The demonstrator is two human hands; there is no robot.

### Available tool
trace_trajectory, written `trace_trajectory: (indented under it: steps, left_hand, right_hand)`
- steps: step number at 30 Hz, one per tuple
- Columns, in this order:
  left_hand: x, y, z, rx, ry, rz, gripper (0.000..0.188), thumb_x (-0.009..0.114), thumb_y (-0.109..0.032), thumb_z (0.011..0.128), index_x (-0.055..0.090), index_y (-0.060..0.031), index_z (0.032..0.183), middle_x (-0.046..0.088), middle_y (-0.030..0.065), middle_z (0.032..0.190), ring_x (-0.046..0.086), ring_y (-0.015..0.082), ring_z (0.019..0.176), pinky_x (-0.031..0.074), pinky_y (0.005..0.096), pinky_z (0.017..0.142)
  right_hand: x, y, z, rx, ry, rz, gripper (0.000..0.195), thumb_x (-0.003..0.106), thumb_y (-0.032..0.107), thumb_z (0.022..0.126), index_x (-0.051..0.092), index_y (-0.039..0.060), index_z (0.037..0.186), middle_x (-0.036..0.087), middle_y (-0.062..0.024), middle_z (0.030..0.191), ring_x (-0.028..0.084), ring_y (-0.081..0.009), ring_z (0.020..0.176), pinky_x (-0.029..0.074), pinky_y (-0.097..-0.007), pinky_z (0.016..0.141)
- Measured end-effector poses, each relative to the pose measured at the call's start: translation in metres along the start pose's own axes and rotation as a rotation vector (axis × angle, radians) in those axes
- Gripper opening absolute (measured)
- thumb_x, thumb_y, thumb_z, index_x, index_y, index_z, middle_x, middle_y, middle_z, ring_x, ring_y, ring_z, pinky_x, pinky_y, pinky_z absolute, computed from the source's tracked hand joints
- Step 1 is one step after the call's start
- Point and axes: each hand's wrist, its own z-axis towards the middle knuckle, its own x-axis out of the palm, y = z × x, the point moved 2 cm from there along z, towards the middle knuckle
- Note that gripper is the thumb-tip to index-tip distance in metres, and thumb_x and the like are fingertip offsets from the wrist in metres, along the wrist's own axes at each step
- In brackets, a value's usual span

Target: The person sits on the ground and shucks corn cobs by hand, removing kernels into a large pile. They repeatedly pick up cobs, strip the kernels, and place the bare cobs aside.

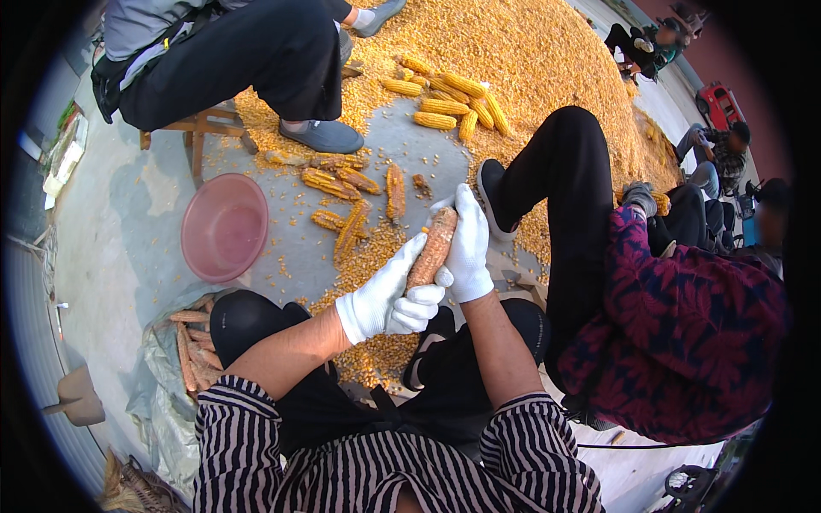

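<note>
A nearly bare corn cob (433, 249), reddish and tilted, is held between my two white-gloved hands above my lap. My left hand (392, 296) wraps its lower end, the thumb lying along its side. Against its right side and upper end presses my right hand (468, 247). One or two yellow kernels show at the cob's upper left edge. Beneath my hands, loose corn kernels (378, 362) lie on the ground between my feet. Just beyond, several partly shelled corn ears (351, 232) rest on the concrete.
A large kernel heap (526, 45) carries full yellow ears (452, 102). To the left are a pink plastic basin (224, 227), a sack (160, 410) of bare cobs (192, 349) and a dustpan (80, 396). Seated people flank me, one on a wooden stool (199, 125), another in a patterned jacket (686, 333).
</note>
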Motion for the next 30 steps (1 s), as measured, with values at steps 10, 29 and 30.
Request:
trace_trajectory:
  steps: [10,29,30]
  left_hand:
    - [0.001,-0.008,0.0,0.31,-0.312,0.414,0.057,0.038,-0.06,0.094,0.055,-0.0076,0.108,0.052,0.0006,0.061,0.041,0.0074,0.04,0.03,0.0198,0.036]
    - [-0.004,-0.023,-0.012,0.733,-0.598,0.965,0.039,0.048,-0.025,0.097,0.044,-0.0032,0.129,0.059,0.0042,0.087,0.052,0.006,0.054,0.038,0.0187,0.041]
    - [-0.004,-0.027,-0.016,0.684,-0.52,0.818,0.039,0.048,-0.027,0.097,0.045,-0.0039,0.128,0.059,0.0042,0.084,0.051,0.0063,0.052,0.037,0.0184,0.04]
  right_hand:
    - [-0.011,-0.01,0.028,-0.092,0.056,-0.318,0.032,0.048,0.029,0.1,0.063,0.0006,0.102,0.062,-0.0024,0.087,0.056,-0.0067,0.077,0.046,-0.0227,0.071]
    - [0.004,0.01,0.0,-0.061,0.159,-0.385,0.035,0.051,0.021,0.095,0.057,-0.0052,0.117,0.066,-0.0132,0.105,0.061,-0.0155,0.097,0.049,-0.0288,0.082]
    - [0.003,0.009,0.0,-0.095,0.163,-0.386,0.035,0.05,0.021,0.095,0.057,-0.0046,0.118,0.065,-0.0136,0.106,0.062,-0.0156,0.096,0.05,-0.0282,0.08]
